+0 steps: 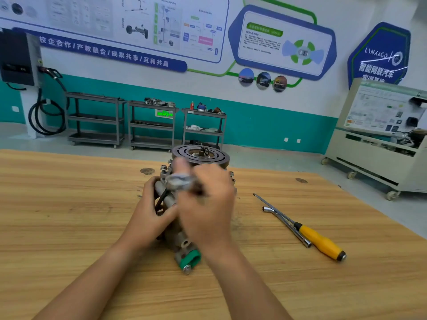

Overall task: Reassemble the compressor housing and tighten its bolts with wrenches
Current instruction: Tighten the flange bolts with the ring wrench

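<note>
The grey metal compressor (184, 244) stands in the middle of the wooden table, its round clutch plate (200, 154) at the far end and a green cap (191, 259) at the near end. Bolts (163, 167) stick up along its upper left edge. My left hand (150, 211) grips the compressor's left side. My right hand (208, 204) holds a blurred metal wrench (179, 180) whose head sits over a bolt at the upper left. Much of the housing is hidden behind both hands.
A yellow-handled screwdriver (318, 241) and a bent socket wrench (286, 224) lie on the table (69, 215) to the right. Shelf carts (152, 125) stand by the far wall, and a wheeled trainer bench (379, 144) at the right.
</note>
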A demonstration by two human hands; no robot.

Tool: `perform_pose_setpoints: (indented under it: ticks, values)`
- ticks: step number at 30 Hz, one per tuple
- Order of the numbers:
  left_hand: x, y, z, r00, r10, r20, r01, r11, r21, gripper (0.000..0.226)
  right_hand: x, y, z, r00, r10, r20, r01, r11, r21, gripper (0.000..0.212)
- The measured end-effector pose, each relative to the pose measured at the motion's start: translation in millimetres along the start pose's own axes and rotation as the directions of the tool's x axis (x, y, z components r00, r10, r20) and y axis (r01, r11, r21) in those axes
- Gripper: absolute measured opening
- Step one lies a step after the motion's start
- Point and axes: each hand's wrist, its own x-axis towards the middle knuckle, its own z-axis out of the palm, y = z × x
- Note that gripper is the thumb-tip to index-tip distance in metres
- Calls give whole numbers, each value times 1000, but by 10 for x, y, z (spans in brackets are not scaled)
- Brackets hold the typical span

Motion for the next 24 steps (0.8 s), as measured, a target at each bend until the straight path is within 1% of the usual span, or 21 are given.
perform_pose_setpoints:
  ticks: [1, 2, 3, 4, 6, 8, 11, 13, 15, 18, 21, 24]
  values:
    - [1, 9, -11, 1000, -15, 27, 15, 1000, 3, 64, 99, -57, -120, 988, 144, -48, -131, 967, 218, 43]
    - [-15, 33, -22, 999, -19, 33, 18, 1000, 24, 71, 204, -111, -250, 954, 288, -86, -220, 863, 455, 43]
    - [-21, 12, -24, 999, -28, 24, 27, 999, 41, 73, 308, -136, -386, 917, 380, -122, -221, 738, 638, 42]
    - [-19, 8, -11, 999, -27, 18, 26, 998, 50, 72, 399, -126, -516, 891, 425, -160, -175, 646, 743, 44]
    - [-27, 27, 12, 1000, -22, 5, 22, 998, 56, 66, 568, -78, -737, 857, 480, -187, -96, 505, 858, 52]
    - [-26, 5, 4, 1000, -10, 10, 9, 997, 74, 63, 701, 67, -863, 805, 572, -157, -112, 406, 907, 57]
    - [-20, -6, -11, 1000, -24, 18, 23, 997, 73, 63, 801, 382, -894, 667, 741, -82, -246, 322, 914, 52]
    - [-20, -5, -6, 1000, -20, 19, 19, 998, 65, 63, 811, 577, -850, 580, 814, -41, -319, 273, 907, 49]
    - [-17, 11, 1, 1000, -13, 20, 11, 998, 66, 64, 804, 733, -796, 522, 853, -4, -350, 218, 911, 48]
    - [-13, 22, 0, 999, -22, 24, 20, 998, 62, 67, 814, 885, -734, 472, 880, 57, -365, 136, 921, 48]
    - [-15, 53, 1, 1000, -20, 18, 18, 997, 76, 69, 808, 993, -701, 442, 888, 129, -362, 46, 931, 49]
    - [-19, 66, 7, 1000, -14, 20, 12, 997, 77, 69, 796, 1087, -688, 409, 891, 196, -404, -16, 915, 48]
